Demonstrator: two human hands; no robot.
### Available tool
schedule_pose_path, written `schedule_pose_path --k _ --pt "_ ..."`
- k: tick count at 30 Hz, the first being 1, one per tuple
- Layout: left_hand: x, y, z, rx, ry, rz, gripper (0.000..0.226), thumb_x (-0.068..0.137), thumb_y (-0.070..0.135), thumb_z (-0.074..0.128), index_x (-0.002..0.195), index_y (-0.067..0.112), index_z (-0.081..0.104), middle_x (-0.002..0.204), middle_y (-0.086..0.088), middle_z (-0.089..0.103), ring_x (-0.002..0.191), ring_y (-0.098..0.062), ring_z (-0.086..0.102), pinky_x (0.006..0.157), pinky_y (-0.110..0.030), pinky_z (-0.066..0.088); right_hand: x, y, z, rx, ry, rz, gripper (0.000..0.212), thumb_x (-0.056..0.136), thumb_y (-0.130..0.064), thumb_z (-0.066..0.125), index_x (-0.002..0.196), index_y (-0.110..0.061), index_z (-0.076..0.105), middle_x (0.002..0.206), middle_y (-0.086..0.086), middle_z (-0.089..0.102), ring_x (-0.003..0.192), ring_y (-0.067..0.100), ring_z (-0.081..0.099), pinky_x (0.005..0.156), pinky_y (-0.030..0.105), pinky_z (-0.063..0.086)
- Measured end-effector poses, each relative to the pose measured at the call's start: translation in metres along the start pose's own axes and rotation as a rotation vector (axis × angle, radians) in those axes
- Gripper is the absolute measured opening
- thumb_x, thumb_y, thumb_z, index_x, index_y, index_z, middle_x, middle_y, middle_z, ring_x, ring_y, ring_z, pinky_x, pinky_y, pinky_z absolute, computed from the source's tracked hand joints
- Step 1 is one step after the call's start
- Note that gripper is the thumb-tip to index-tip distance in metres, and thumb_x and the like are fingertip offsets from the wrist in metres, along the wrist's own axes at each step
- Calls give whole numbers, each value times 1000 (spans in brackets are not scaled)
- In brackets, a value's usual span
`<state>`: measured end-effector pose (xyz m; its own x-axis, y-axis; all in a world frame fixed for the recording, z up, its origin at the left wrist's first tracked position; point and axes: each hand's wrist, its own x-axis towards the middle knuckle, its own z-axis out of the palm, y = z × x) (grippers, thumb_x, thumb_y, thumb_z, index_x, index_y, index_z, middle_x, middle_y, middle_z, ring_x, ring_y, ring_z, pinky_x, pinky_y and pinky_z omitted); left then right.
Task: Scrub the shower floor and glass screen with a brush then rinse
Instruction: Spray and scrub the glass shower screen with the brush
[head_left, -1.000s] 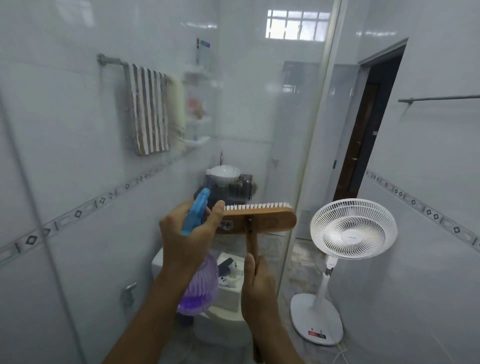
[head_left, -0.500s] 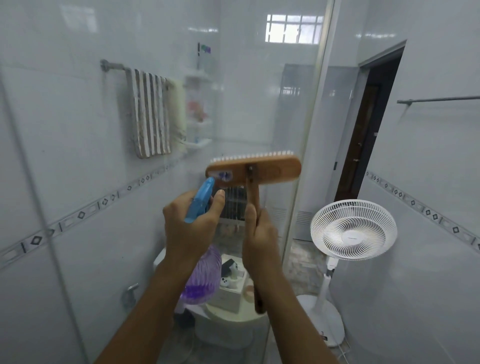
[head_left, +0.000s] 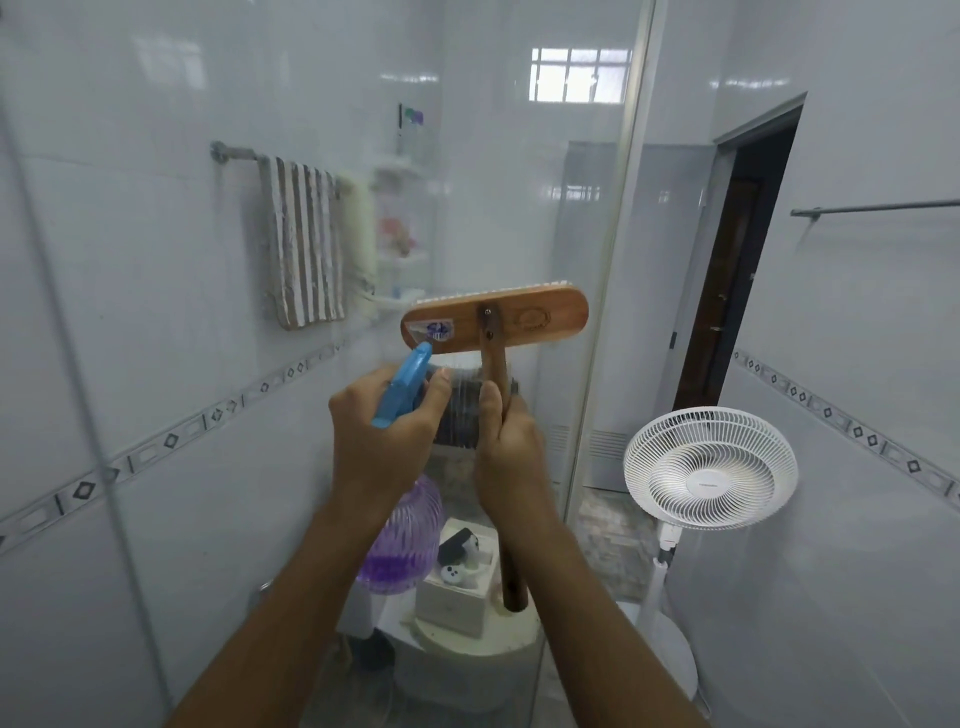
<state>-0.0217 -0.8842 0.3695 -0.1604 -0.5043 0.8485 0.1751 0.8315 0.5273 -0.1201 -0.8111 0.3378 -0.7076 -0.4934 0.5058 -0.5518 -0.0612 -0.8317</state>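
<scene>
My right hand (head_left: 506, 441) grips the handle of a wooden scrub brush (head_left: 496, 319). The brush head is held up at chest height, its white bristles turned toward the glass screen (head_left: 524, 208). My left hand (head_left: 382, 441) grips a spray bottle (head_left: 402, 535) with a blue trigger head and purple liquid, just left of the brush handle. The blue nozzle points up at the left end of the brush head. The shower floor is hidden below my arms.
Behind the glass hang a striped towel (head_left: 304, 241) on a rail and a white corner shelf (head_left: 397, 249). A toilet (head_left: 467, 654) with a small white box on its tank stands below. A white pedestal fan (head_left: 709, 467) stands right, by a dark doorway (head_left: 737, 270).
The brush head has risen from near waist height to higher on the glass, and my right hand has slid up the handle. My left hand and the bottle stayed nearly still.
</scene>
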Motion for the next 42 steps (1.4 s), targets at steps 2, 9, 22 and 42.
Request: schedule_pose_path --k 2,9,22,42 --pt "1 -1 -2 2 -11 -14 24 90 37 66 78 18 61 59 2 56 54 -19 58 42 -16 46 -9 10 -2 -21 -1 20 39 100 -60 27 100 -30 53 86 -1 65 76 9 66 65 23 57" --pt "7 4 -9 4 7 -23 27 90 29 69 70 14 58 53 9 47 50 -9 52 44 -8 36 -70 52 6 -31 -34 191 35 103 -47 30 98 -26 56 81 -7 65 79 -7 62 57 7 47" --pt "65 31 -23 -36 56 -137 28 84 35 76 65 24 60 62 -10 64 54 -26 64 54 -40 58 77 -121 -41 -69 136 -130 49 104 -55 25 94 -17 55 79 -2 56 72 10 57 60 27 43" --pt "43 11 -79 58 42 -123 34 87 32 74 64 18 54 51 10 45 43 -2 49 43 -7 34 -52 -6 68 -47 -124 154 43 102 -53 29 93 -22 58 76 -4 63 65 6 61 62 26 53"
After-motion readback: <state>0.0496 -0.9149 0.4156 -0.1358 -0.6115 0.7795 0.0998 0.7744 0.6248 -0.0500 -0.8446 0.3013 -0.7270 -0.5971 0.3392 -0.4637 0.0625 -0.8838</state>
